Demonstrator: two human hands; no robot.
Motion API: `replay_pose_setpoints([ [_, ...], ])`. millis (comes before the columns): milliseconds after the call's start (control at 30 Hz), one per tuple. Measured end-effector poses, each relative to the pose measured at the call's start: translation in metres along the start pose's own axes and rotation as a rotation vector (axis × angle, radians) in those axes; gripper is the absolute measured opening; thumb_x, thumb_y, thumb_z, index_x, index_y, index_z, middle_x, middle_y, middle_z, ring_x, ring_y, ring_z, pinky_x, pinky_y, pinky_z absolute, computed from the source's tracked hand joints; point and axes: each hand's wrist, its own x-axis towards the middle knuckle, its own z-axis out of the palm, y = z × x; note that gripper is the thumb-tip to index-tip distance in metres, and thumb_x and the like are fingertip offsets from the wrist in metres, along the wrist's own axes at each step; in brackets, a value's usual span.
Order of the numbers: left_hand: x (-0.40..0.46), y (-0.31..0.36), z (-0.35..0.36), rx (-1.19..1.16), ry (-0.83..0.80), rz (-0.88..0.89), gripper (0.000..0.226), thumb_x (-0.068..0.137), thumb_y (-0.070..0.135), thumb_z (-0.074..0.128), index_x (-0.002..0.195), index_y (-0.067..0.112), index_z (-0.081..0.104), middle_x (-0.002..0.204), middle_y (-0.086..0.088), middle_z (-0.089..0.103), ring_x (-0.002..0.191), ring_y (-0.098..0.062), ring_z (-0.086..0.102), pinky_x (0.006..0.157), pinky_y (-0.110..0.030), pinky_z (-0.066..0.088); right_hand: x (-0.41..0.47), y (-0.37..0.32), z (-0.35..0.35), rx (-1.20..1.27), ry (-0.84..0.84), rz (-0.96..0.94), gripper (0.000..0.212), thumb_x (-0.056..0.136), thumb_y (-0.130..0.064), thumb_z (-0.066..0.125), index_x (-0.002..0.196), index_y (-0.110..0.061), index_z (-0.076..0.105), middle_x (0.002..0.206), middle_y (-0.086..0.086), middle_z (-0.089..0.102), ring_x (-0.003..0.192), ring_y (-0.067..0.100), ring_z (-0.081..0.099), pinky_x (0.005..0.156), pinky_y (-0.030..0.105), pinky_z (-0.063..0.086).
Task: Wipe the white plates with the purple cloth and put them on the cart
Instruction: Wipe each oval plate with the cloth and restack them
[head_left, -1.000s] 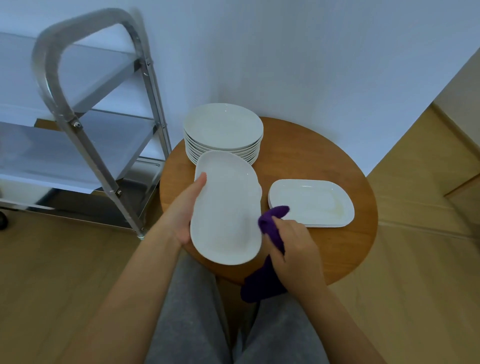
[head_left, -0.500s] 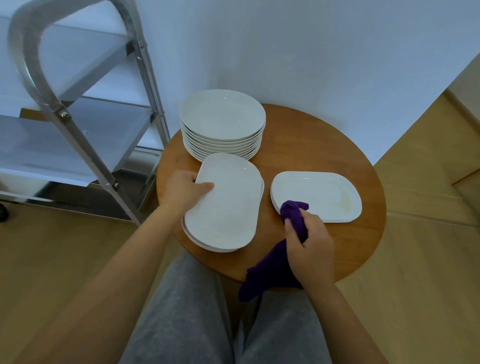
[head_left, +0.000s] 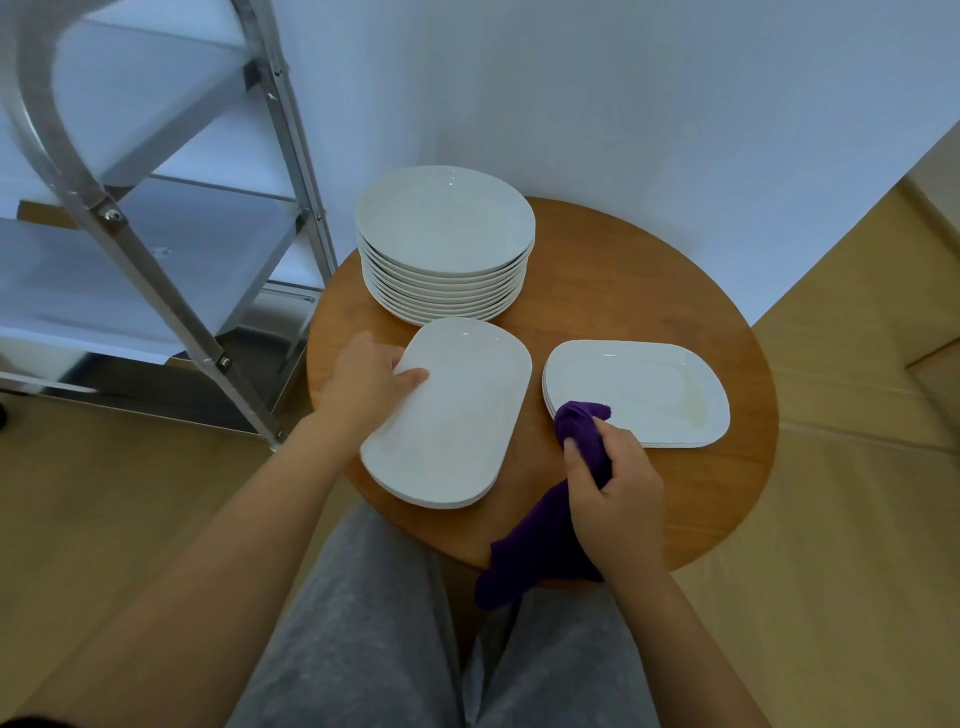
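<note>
Left hand (head_left: 371, 387) grips oblong plate (head_left: 449, 410) edge, likely to steady it; right hand (head_left: 615, 496) clutches cloth (head_left: 550, 525), ready to wipe

Soft, even indoor light is filling the scene, leaving only faint shadows under the stack of round plates (head_left: 445, 244) on the surface (head_left: 644, 312). Small glints are showing on the plate rims, and the cart (head_left: 130, 244) frame is shining mildly. The wide lens is bending the cart's posts and wall edges toward the borders. Focus is looking fairly sharp throughout.
</note>
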Motion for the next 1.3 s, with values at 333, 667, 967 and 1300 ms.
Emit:
replay_pose_setpoints([
  [333, -0.041, 0.106, 0.039, 0.065, 0.034, 0.317, 0.030, 0.098, 0.030, 0.044, 0.116, 0.013, 0.061, 0.111, -0.005, 0.064, 0.099, -0.018, 0.058, 0.088, -0.026, 0.043, 0.011, 0.009, -0.009, 0.044, 0.051, 0.082, 0.025, 0.091, -0.016, 0.060, 0.115, -0.008, 0.060, 0.094, -0.008, 0.054, 0.079, -0.004, 0.048, 0.065, 0.004, 0.036],
  [667, -0.021, 0.150, 0.087, 0.327, -0.248, 0.036, 0.033, 0.096, 0.014, 0.050, 0.127, 0.004, 0.050, 0.126, -0.013, 0.055, 0.113, -0.025, 0.055, 0.096, -0.030, 0.043, 0.018, 0.030, -0.031, 0.126, 0.135, 0.201, 0.022, 0.091, -0.015, 0.060, 0.110, -0.006, 0.061, 0.095, -0.001, 0.060, 0.087, 0.012, 0.052, 0.067, -0.005, 0.033],
  [967, -0.013, 0.156, 0.080, 0.184, -0.315, -0.114, 0.025, 0.095, 0.012, 0.049, 0.117, 0.001, 0.054, 0.119, -0.016, 0.059, 0.106, -0.027, 0.060, 0.093, -0.031, 0.047, 0.020, 0.044, -0.038, 0.216, 0.140, 0.289, 0.022, 0.092, -0.020, 0.058, 0.111, -0.010, 0.062, 0.097, 0.000, 0.064, 0.089, 0.010, 0.056, 0.066, 0.006, 0.037],
  [1300, -0.022, 0.151, 0.073, -0.626, -0.210, -0.309, 0.019, 0.087, 0.011, 0.055, 0.102, 0.014, 0.044, 0.093, -0.002, 0.049, 0.080, -0.014, 0.052, 0.075, -0.031, 0.054, 0.020, 0.042, -0.042, 0.264, 0.150, 0.361, 0.027, 0.093, -0.023, 0.056, 0.117, -0.012, 0.060, 0.102, 0.002, 0.065, 0.096, 0.016, 0.057, 0.071, 0.011, 0.041],
])
